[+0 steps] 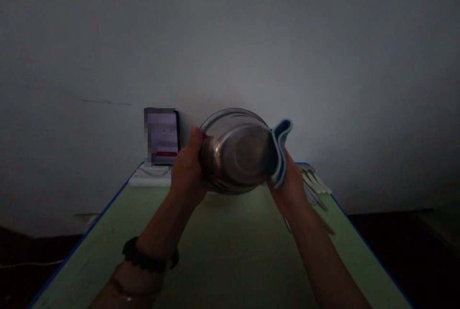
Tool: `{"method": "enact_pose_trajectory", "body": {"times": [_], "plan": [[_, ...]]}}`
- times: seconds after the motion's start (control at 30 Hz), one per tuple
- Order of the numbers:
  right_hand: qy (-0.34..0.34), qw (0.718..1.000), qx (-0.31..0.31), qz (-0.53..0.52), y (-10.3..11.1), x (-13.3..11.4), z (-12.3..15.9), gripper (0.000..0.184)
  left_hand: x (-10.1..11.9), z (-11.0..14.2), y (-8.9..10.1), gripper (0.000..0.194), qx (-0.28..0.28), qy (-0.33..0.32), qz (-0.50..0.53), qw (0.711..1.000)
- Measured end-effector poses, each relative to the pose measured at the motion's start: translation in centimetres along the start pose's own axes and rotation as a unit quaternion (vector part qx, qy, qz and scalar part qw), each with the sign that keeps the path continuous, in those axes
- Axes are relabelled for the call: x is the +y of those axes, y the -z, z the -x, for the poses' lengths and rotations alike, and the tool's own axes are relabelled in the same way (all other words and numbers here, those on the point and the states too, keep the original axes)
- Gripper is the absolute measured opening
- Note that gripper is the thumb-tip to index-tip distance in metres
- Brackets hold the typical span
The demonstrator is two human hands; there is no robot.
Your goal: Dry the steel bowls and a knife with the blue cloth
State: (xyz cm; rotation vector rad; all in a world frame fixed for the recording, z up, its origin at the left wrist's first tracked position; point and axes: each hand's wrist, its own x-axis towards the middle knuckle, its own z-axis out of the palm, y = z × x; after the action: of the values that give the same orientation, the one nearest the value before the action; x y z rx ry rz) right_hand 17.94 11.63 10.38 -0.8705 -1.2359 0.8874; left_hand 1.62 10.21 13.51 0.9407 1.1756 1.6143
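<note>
A shiny metal bowl (240,151) is held up above the table, tilted so that its round base faces me. My left hand (189,165) grips it by its left side, thumb up near the rim. On the other side, my right hand (289,179) is closed on a folded blue cloth (280,151) with a pale edge, which lies against the bowl's right side. The fingers of both hands are partly hidden behind the bowl and the cloth.
The green table (230,251) has a blue edge and stands against a grey wall. A phone (163,136) leans upright at the back left, behind a white object (149,177). Several utensils with pale handles (316,179) lie at the back right.
</note>
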Motion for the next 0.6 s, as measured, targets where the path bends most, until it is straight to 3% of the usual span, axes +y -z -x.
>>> {"method": "enact_pose_trajectory", "body": {"times": [0.13, 0.23, 0.33, 0.47, 0.53, 0.6], "plan": [[-0.040, 0.997, -0.007, -0.071, 0.0, 0.6, -0.4, 0.041, 0.7, -0.1, 0.2, 0.031, -0.061, -0.013, -0.002, 0.998], [0.013, 0.999, 0.032, 0.011, 0.6, -0.3, -0.6, 0.032, 0.9, -0.9, 1.1, 0.020, -0.120, -0.030, 0.000, 0.992], [0.086, 0.987, -0.001, 0.135, 1.0, -1.7, -0.4, 0.023, 1.3, -1.0, 1.9, 0.022, -0.161, -0.088, -0.073, 0.980], [0.127, 0.965, -0.062, 0.218, 1.1, -2.8, 0.3, 0.018, 2.5, 0.3, 1.9, 0.031, -0.161, -0.180, -0.259, 0.935], [0.128, 0.963, -0.070, 0.228, 1.1, -3.1, 0.6, 0.017, 2.9, 0.8, 1.8, 0.035, -0.155, -0.177, -0.302, 0.924], [0.122, 0.966, -0.074, 0.218, 1.0, -3.2, 0.9, 0.018, 2.9, 1.0, 1.6, 0.036, -0.140, -0.154, -0.294, 0.933]]}}
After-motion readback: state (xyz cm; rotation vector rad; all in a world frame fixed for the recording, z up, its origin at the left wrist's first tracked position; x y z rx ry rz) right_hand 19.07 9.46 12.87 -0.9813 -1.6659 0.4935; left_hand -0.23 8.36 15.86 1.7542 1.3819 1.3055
